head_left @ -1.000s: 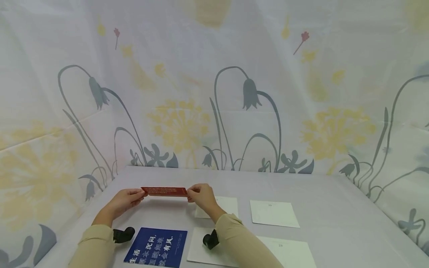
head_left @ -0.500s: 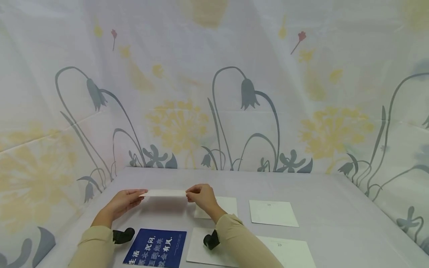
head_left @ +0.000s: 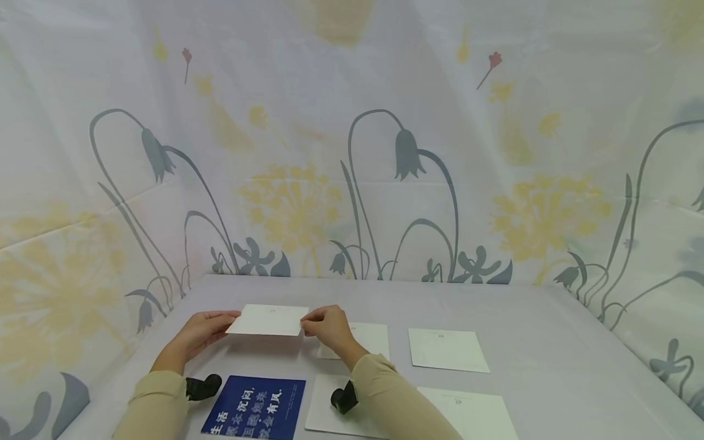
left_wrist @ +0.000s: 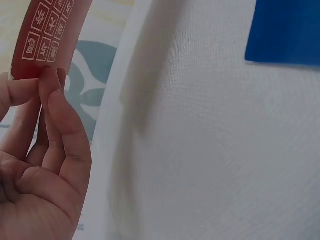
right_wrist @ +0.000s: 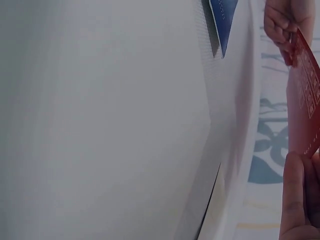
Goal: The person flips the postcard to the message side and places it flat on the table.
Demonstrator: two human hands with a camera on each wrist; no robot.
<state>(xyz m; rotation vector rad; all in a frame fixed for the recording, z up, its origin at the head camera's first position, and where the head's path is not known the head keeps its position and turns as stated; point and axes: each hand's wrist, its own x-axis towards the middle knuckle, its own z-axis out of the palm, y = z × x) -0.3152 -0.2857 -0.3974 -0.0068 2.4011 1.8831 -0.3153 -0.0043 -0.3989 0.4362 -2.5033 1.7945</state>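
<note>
Both hands hold one card, red with pale printed characters on one side and white on the other. In the head view its white face point(head_left: 269, 319) shows, raised off the table. My left hand point(head_left: 200, 335) pinches the card's left edge; the left wrist view shows thumb and fingertips on the red side point(left_wrist: 47, 37). At the right edge, my right hand point(head_left: 332, 330) pinches the card between thumb and fingers. The right wrist view has the red face point(right_wrist: 306, 95) stretching between the two hands. Below the card lies a blue card point(head_left: 255, 406) with white characters.
Several white cards lie on the white table point(head_left: 550, 342): one point(head_left: 448, 350) at the right, one point(head_left: 374, 339) partly behind the right hand, one point(head_left: 467, 409) at the front and one point(head_left: 324, 406) under the right forearm. A flower-patterned curtain point(head_left: 308, 153) hangs behind.
The held card has turned over from its red printed face, through nearly edge-on, to its white face toward the head camera. Both hands stay at its edges; the right hand shifted slightly left.
</note>
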